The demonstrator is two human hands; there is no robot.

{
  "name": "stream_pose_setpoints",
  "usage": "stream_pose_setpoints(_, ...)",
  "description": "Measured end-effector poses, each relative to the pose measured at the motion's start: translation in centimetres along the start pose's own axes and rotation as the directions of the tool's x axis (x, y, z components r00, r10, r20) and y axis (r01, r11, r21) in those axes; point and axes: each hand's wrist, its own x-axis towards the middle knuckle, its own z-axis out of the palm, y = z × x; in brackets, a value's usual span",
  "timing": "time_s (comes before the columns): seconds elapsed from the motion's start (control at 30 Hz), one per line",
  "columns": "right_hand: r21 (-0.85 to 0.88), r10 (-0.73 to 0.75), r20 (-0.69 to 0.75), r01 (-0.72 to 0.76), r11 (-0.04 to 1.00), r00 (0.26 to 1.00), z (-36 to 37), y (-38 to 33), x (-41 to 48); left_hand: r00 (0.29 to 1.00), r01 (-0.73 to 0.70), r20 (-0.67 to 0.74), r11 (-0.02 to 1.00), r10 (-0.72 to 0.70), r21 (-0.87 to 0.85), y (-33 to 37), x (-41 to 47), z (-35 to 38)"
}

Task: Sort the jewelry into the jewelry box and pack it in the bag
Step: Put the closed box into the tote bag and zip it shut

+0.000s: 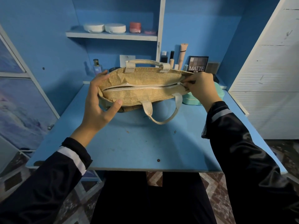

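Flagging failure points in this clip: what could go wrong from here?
The right hand pinches the zipper of the bag while the teal box sits outside on the table: it may get zipped empty. The left hand holds the bag near the bottles behind; a swing could topple them.

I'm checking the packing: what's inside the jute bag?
Only a dark slit shows along the zipper of the jute bag; its contents are hidden. A teal box sits outside, on the table, partly covered by the right hand.
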Motion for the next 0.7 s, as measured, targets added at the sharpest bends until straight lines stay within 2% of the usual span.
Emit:
stream_pose_setpoints(0.13,0.014,-0.175,-0.037,0.175,0.984,0.984,0.5,0.0,-1.0,0.999,0.05,0.0,0.997,-0.05,0.06,0.7,0.8,-1.1)
stream_pose_setpoints(0.27,0.182,-0.253,-0.146,0.277,0.943,0.956,1.9,-2.1,-3.8,0.992,0.122,0.025,0.987,-0.125,0.107,1.6,2.0,-1.9)
stream_pose_setpoints(0.37,0.285,-0.322,-0.081,0.331,0.899,0.943,2.5,-4.3,-5.4,0.992,0.101,0.059,0.978,-0.113,0.185,2.2,2.5,-2.1)
stream_pose_setpoints(0.47,0.288,-0.41,0.043,0.382,0.878,0.911,3.3,-5.5,-5.8,0.987,0.089,0.108,0.958,-0.122,0.272,2.4,3.1,-2.2)
stream_pose_setpoints(0.7,0.224,-0.468,0.055,0.446,0.867,0.882,4.6,-5.2,-5.7,0.963,0.032,0.24,0.939,-0.12,0.341,2.3,4.8,-3.0)
